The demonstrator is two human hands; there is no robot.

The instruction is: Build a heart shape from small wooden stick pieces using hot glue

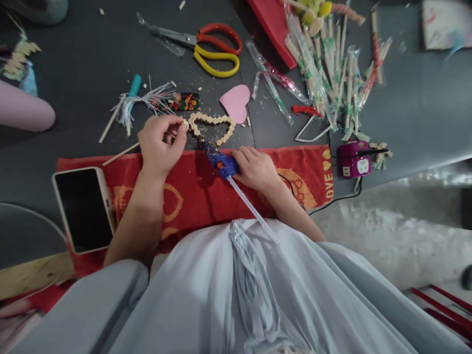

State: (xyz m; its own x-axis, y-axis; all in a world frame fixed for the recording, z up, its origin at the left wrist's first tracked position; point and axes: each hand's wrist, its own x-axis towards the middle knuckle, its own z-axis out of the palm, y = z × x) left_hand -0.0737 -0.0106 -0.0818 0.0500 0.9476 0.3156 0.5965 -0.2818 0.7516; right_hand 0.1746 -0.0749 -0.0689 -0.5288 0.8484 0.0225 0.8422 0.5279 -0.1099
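My right hand [255, 168] is wrapped round a blue hot glue gun [223, 164]. A long translucent glue stick [254, 211] juts from its back end, and its dark tip is beside a heart-shaped outline [210, 119] made of small pale pieces. My left hand [162, 142] pinches a small pale piece [185, 125] between thumb and fingertips, at the outline's left edge. A pink paper heart [237, 103] lies just behind the outline. Crumbs and short pale bits are scattered round it on the dark table.
Scissors [216, 48] with red and yellow handles lie at the back. Bundles of wrapped sticks [339, 69] are at the right, near a purple plug block [354, 160] with a black cord. A phone [84, 209] rests on the red towel [199, 196] at the left.
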